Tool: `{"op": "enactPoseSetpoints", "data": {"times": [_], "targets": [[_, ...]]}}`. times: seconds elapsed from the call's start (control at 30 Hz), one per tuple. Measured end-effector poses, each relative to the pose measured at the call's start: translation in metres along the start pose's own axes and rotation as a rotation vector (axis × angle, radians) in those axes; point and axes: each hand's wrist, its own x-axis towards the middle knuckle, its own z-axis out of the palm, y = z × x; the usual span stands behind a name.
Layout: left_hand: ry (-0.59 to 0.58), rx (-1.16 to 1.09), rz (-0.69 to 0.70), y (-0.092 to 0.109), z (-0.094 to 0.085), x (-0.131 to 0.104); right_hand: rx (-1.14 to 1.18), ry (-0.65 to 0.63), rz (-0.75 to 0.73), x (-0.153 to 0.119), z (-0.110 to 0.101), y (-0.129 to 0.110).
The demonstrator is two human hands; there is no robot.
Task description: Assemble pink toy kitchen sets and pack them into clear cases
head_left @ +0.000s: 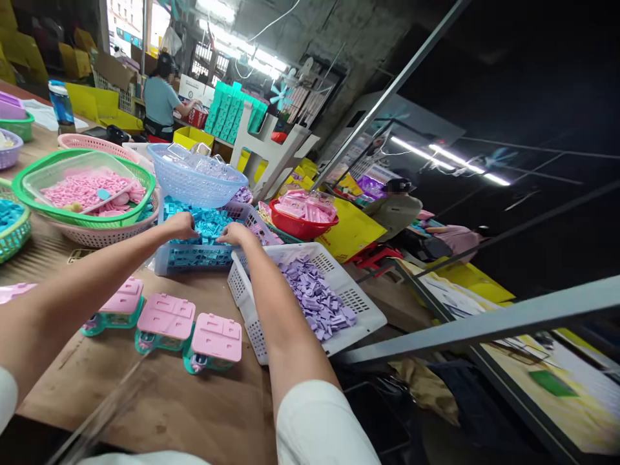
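Both arms reach forward over worktop (159,413), palms down. Left hand (181,226) curled, right hand (233,234) bent inward, fingers lowered, both at blue pieces (209,223) in blue basket (194,258). Can't tell if either pinches one. Pink-lidded boxes (167,318) sit nearer, between forearms.

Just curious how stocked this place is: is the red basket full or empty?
Full: pink items are heaped above the rim of the red basket.
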Motion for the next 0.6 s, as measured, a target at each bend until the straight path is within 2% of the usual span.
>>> {"op": "enactPoseSetpoints", "data": {"times": [0.1, 0.23, 0.33, 0.43, 0.6], "targets": [[0.012, -0.234, -0.021, -0.003, -0.009, 0.006, 0.174, -0.022, 0.054, 0.013, 0.011, 0.019], [0.061, -0.511, -0.036, 0.003, -0.017, 0.013, 0.429, 0.074, 0.138, 0.020, 0.014, 0.037], [0.135, -0.657, -0.062, 0.013, -0.016, 0.016, 0.556, 0.140, 0.182, 0.021, 0.008, 0.041], [0.187, -0.596, -0.060, 0.023, -0.007, 0.018, 0.586, 0.161, 0.193, 0.019, -0.001, 0.047], [0.125, -0.270, 0.055, 0.043, 0.020, 0.033, 0.440, 0.059, 0.182, 0.010, -0.007, 0.059]]}}
